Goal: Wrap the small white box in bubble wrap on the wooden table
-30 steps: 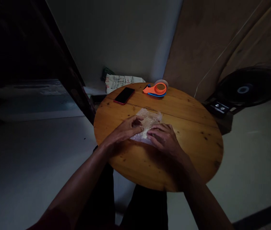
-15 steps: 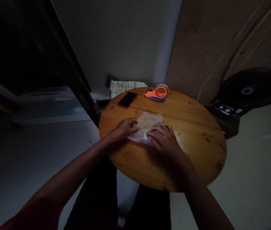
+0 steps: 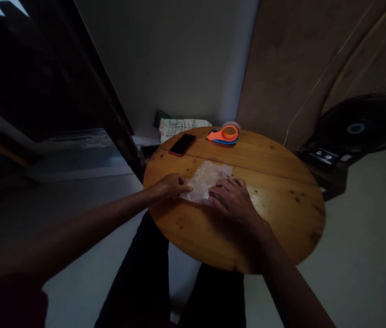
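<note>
A piece of clear bubble wrap (image 3: pixel 204 177) lies on the round wooden table, partly folded over at its near side. My left hand (image 3: pixel 172 186) is closed at its near left corner, with thumb and fingers pinching the edge. On the near right part rests my right hand (image 3: pixel 232 196), its fingers bent and closed over the wrap. That hand covers the right corner. Whether anything lies inside the wrap, I cannot tell.
Toward the back of the table (image 3: pixel 281 200) are a phone (image 3: pixel 182 144) with a red edge and an orange and blue tape dispenser (image 3: pixel 225 133). A printed white bag (image 3: pixel 179 127) sits behind the table. At the right stands a black fan (image 3: pixel 357 128).
My left hand has slid left and nearer along the wrap to its corner, closing into a pinch. My right hand has stayed nearly in place. The view has shifted slightly.
</note>
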Motion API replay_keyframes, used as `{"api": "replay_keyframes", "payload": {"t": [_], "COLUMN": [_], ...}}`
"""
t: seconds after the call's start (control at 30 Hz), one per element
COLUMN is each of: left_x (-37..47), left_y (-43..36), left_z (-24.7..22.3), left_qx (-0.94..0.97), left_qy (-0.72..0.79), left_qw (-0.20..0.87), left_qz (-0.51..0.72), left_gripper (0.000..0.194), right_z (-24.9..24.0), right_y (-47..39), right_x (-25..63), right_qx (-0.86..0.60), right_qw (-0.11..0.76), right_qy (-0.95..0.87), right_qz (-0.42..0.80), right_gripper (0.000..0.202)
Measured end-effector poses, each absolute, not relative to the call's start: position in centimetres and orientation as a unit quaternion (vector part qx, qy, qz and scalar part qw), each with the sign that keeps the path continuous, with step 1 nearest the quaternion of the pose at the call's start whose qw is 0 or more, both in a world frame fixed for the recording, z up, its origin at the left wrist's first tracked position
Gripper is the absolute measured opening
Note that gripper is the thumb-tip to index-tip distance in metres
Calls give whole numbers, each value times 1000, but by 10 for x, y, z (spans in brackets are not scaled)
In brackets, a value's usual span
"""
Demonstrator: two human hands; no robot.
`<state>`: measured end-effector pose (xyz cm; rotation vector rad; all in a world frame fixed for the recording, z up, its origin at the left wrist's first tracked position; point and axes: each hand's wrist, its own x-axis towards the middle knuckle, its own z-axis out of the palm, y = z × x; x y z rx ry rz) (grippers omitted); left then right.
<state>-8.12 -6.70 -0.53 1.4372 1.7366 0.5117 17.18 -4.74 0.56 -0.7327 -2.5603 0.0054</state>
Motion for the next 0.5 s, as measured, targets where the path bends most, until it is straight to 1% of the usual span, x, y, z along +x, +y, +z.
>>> {"api": "replay_keyframes", "payload": {"t": [0.13,0.3,0.5], "left_x": [-77,-68,-53], "left_y": [-58,-56,-56], "left_z": [-8,1,8], "left_qx": [554,537,510], "left_qy": [700,707,721], "left_qw": [408,429,423], "left_qz": [190,169,204], "left_gripper": [31,29,14], "right_z": [5,6,9], "right_y": [-47,-47,-50], "right_x": [172,172,171], "right_qx": [-267,-271,-273], "right_qw": [236,226,191], "right_qy": [-934,-936,-942], "right_qz": [3,-3,-35], "right_gripper": [23,23,26]}}
